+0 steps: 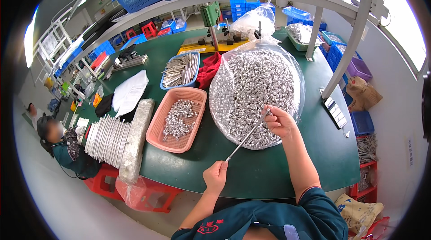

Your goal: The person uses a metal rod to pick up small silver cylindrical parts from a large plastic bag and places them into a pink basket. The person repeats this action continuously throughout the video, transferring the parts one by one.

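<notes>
A thin straight metal rod [246, 137] slants between both hands above the green counter [269, 168]: the left hand [215, 176] is clamped on its lower end, the right hand [279, 121] pinches its upper end over the round clear-bagged heap of small silver metal sleeves [251, 91], beside a pink plastic basket [179, 118]

A clear plastic bag [292, 67] lines the round heap of small metal parts at table centre. A second clear bag [251, 22], knotted, stands behind it. A flat white pouch [129, 91] lies at the left. A long silvery wrapped bundle [134, 139] rests on the left edge. Brown paper sacks [362, 92] sit on the floor at right; a printed sack [358, 213] lies lower right. A white notice [411, 150] hangs on the right wall.
</notes>
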{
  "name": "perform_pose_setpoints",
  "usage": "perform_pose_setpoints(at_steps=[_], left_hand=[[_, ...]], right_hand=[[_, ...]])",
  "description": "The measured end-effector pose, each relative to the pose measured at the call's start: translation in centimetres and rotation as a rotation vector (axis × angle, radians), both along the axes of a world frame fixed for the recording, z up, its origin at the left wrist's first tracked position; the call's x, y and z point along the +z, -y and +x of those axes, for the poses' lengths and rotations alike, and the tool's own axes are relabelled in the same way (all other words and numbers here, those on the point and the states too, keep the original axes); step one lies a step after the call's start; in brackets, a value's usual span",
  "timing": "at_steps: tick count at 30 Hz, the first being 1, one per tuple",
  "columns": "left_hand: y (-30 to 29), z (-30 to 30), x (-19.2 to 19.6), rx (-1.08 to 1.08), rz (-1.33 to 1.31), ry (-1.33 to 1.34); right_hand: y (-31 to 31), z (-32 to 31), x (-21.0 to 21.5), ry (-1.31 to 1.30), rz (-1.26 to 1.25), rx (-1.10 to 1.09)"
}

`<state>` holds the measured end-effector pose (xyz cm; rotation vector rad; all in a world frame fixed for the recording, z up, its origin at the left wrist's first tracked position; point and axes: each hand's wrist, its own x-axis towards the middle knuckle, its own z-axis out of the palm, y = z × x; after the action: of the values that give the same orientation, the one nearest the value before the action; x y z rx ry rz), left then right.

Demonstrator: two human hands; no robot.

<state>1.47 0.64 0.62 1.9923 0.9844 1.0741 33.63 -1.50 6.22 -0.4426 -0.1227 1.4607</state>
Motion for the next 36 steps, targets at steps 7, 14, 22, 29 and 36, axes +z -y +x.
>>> perform_pose_setpoints(at_steps=[7,14,22,29,36], left_hand=[[-0.2,0.0,-0.5,0.021,0.051,-0.044],[0.0,-0.1,-0.8,0.04,0.04,-0.025],[-0.1,-0.2,-0.9,0.024,-0.029,0.045],[0.0,-0.1,-0.5,0.008,-0.007,0.034],[0.1,-0.1,-0.2,0.0,0.002,0.012]], right_hand=[[0.2,-1.4,1.9,0.38,-0.163,-0.23],[-0.1,-2.8,2.0,0.517,-0.13,-0.355],[0.4,-2.1,2.9,0.497,0.015,-0.178],[0.6,-2.1,3.0,0.715,-0.05,-0.223],[1.3,-1.6,3.9,0.988,-0.213,-0.19]])
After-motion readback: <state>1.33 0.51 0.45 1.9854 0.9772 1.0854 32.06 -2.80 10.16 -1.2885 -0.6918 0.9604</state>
